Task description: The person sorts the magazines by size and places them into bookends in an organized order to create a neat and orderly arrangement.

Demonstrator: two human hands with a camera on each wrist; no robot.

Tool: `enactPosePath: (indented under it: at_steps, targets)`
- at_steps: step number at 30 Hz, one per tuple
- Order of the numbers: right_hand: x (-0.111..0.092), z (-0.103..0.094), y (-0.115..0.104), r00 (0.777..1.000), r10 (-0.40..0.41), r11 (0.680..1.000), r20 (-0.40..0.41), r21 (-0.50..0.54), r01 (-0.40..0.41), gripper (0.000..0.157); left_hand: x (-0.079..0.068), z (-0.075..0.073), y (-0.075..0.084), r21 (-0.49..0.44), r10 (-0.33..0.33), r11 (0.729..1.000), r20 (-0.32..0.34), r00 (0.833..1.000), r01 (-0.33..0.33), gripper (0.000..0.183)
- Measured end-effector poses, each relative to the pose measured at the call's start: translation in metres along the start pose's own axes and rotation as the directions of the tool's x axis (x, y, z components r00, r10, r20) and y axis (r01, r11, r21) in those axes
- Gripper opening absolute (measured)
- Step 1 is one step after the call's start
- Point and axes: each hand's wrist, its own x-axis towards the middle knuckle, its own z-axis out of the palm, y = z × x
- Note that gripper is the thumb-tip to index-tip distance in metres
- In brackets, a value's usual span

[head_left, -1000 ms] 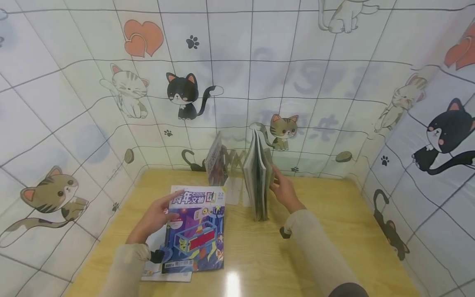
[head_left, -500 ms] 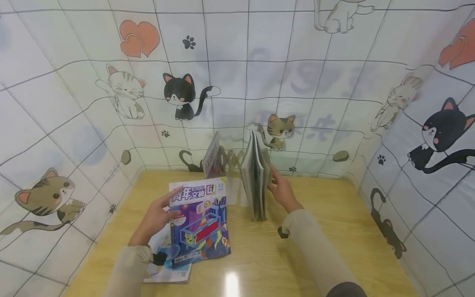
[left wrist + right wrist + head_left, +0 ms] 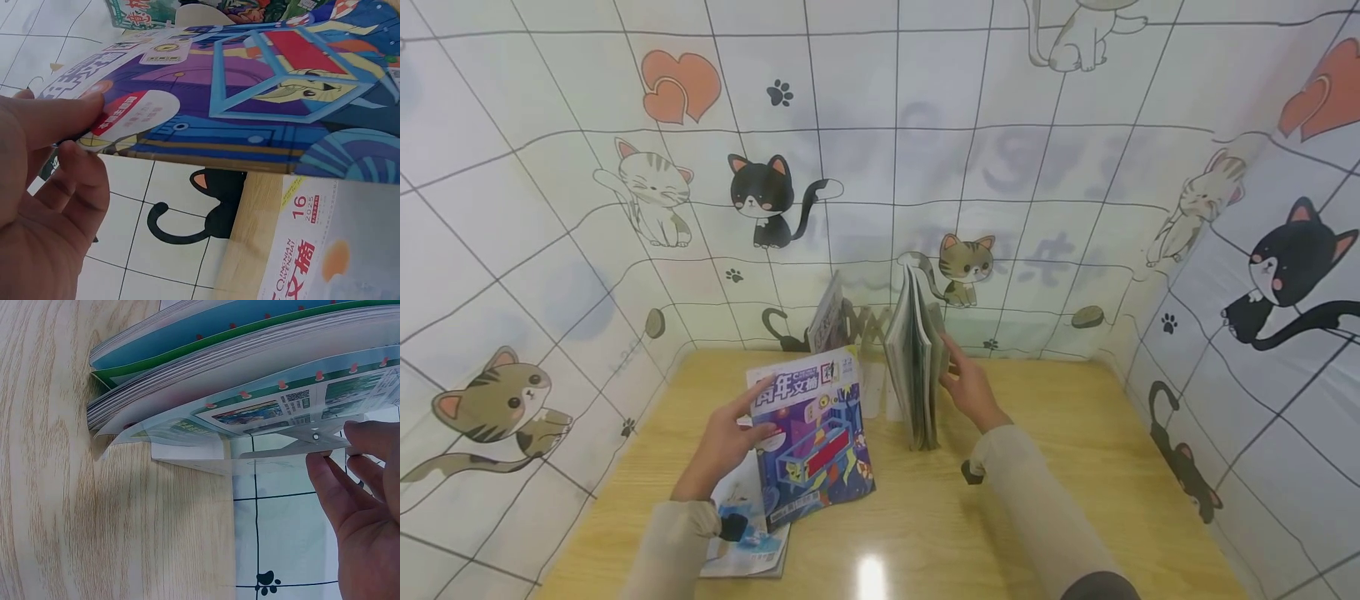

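Observation:
My left hand [image 3: 722, 442] pinches a purple illustrated magazine [image 3: 816, 442] along its left edge, between thumb and fingers. The magazine is tilted, its lower edge raised over another magazine [image 3: 748, 546] that lies flat on the table; the left wrist view shows the gap between them. My right hand [image 3: 973, 387] pinches the edge of a white bookend [image 3: 275, 452], thumb on one side and fingertip on the other. Against that bookend stand several upright magazines [image 3: 912, 375], their pages slightly fanned. In the head view they hide most of the bookend.
Another upright magazine [image 3: 827, 317] stands at the back left, at the other end of the expanding bookend rack [image 3: 871, 325]. The wooden table [image 3: 1037, 483] meets cat-patterned cloth walls [image 3: 865, 167] on the left, right and back.
My left hand has lifted and turned the purple magazine, shifting it right and toward the back, which uncovers more of the magazine beneath. My right hand stays in place at the bookend.

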Motion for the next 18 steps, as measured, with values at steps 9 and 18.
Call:
enactPosePath:
  at_steps: [9, 18]
  targets:
    - [0.0, -0.001, -0.003, 1.0, 0.015, 1.0, 0.015, -0.008, -0.015, 0.076, 0.001, 0.009, 0.008, 0.026, 0.101, 0.995, -0.081, 0.992, -0.099, 0.08]
    - [0.001, 0.0, 0.0, 1.0, 0.01, 1.0, 0.011, -0.023, -0.01, 0.077, 0.004, 0.016, 0.014, 0.027, 0.183, 0.983, -0.15, 0.972, -0.181, 0.081]
